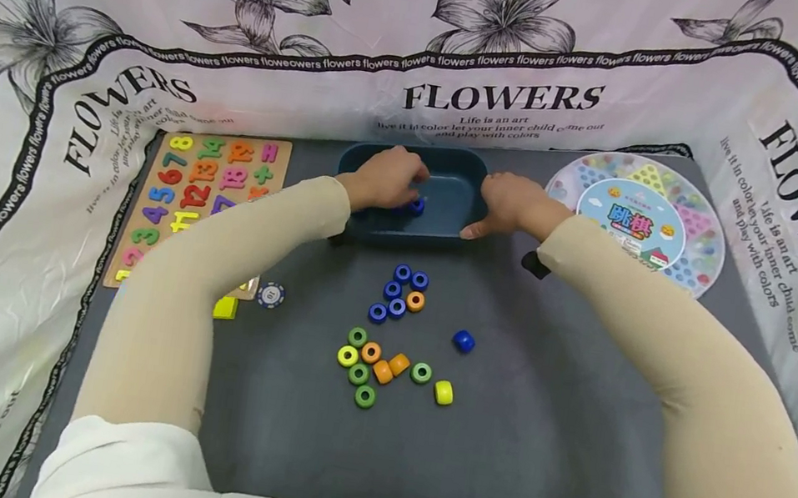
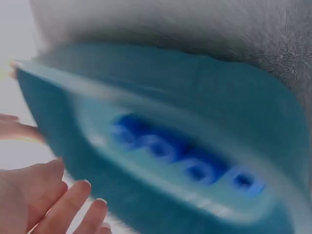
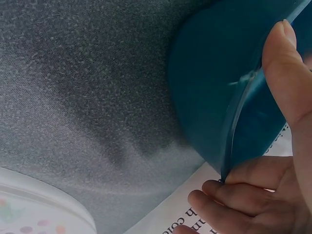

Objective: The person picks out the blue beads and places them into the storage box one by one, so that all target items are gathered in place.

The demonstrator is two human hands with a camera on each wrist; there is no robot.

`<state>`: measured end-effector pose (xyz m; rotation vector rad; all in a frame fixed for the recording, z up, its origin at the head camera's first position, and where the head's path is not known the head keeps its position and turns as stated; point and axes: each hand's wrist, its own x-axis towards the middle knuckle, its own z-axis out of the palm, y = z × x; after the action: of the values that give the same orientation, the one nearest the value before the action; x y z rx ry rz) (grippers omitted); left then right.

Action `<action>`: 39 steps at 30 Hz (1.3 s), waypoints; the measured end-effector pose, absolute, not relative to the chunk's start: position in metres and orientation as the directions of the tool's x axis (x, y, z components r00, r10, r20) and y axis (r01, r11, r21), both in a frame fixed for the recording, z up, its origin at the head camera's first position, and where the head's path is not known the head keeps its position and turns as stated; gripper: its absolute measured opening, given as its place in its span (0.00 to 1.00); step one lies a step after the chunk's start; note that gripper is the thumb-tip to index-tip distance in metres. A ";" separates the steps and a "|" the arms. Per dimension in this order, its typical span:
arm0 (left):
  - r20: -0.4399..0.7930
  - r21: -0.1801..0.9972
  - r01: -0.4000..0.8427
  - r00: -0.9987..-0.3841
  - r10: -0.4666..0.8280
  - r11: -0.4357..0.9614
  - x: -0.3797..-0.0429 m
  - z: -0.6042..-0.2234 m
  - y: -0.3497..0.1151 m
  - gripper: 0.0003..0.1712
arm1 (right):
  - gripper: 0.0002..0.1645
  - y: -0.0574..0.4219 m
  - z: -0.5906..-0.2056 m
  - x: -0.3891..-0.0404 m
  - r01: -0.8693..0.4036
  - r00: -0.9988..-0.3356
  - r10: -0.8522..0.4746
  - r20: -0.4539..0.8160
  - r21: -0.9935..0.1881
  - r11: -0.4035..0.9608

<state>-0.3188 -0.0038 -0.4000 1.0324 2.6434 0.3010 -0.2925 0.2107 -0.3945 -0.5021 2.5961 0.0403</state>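
Blue beads show inside the far tub, four visible; six more, plus orange beads, green beads and yellow beads, remain nearer you, outside. Your right hand grips the tub's right end; your left hand, over the tub, has loosely extended fingers, holding nothing visible.

Teal bin filling most of view, blurring, running at slant. Four blue beads sitting in row on bin floor. Left hand showing lower left, fingertips overlapping bin wall. Grey table showing above.
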 end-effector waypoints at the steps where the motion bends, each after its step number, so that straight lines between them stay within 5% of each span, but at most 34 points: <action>1: -0.159 0.293 0.643 -0.697 0.699 0.708 -0.312 -0.391 -0.005 0.18 | 0.58 0.211 -0.394 -0.293 -0.358 -0.812 -0.344 -0.472 -0.064 0.932; 5: -0.102 0.225 0.753 -0.613 0.783 0.619 -0.271 -0.370 -0.010 0.11 | 0.60 0.213 -0.391 -0.297 -0.357 -0.813 -0.340 -0.472 -0.056 0.932; 9: -0.192 0.163 0.812 -0.532 0.825 0.561 -0.231 -0.390 -0.020 0.14 | 0.63 0.216 -0.388 -0.298 -0.345 -0.811 -0.323 -0.487 -0.049 0.937; 18: -0.329 0.148 0.690 -0.641 0.693 0.709 -0.178 -0.429 -0.039 0.20 | 0.64 0.217 -0.392 -0.297 -0.344 -0.808 -0.330 -0.487 -0.065 0.937; 30: -0.257 0.184 0.688 -0.655 0.710 0.702 -0.176 -0.436 -0.039 0.10 | 0.59 0.207 -0.394 -0.294 -0.348 -0.806 -0.342 -0.483 -0.080 0.934; 39: -0.089 0.251 0.668 -0.704 0.704 0.700 -0.240 -0.384 -0.031 0.12 | 0.54 0.203 -0.392 -0.296 -0.346 -0.803 -0.323 -0.501 -0.050 0.937</action>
<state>-0.2398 -0.0308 -0.3845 1.1124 2.7291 0.2987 -0.2956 0.2030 -0.3918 -0.4773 2.5713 0.0592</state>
